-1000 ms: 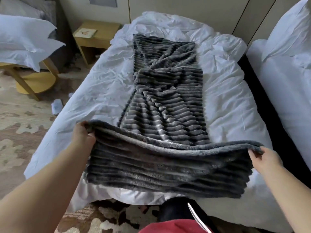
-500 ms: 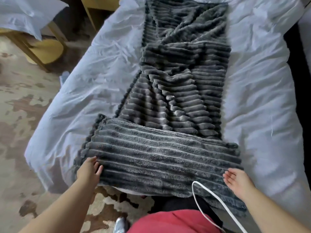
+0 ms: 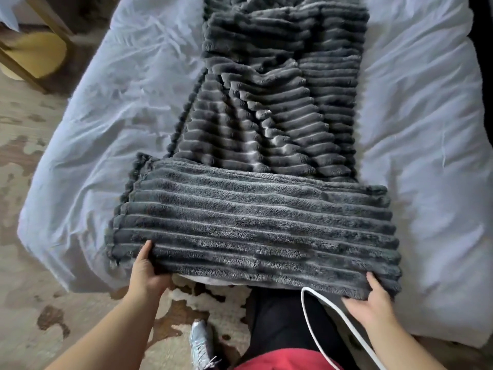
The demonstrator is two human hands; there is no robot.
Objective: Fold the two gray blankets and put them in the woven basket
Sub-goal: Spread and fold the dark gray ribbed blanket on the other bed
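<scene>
Gray ribbed blanket (image 3: 256, 231) (folded, on the white bed (image 3: 80, 145)): your left hand (image 3: 148, 271) and right hand (image 3: 372, 303) pinch its near corners.

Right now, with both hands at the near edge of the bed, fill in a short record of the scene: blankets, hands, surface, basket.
Folded blanket: lies across the near end of the bed, ribs running side to side
Rumpled blanket: lies lengthwise behind it, creased, near end under the folded one
Left hand: holds the folded one's near-left corner, thumb on top
Right hand: at its near-right corner; grip unclear
Bed: white, wrinkled cover
Woven basket: not in view
</scene>
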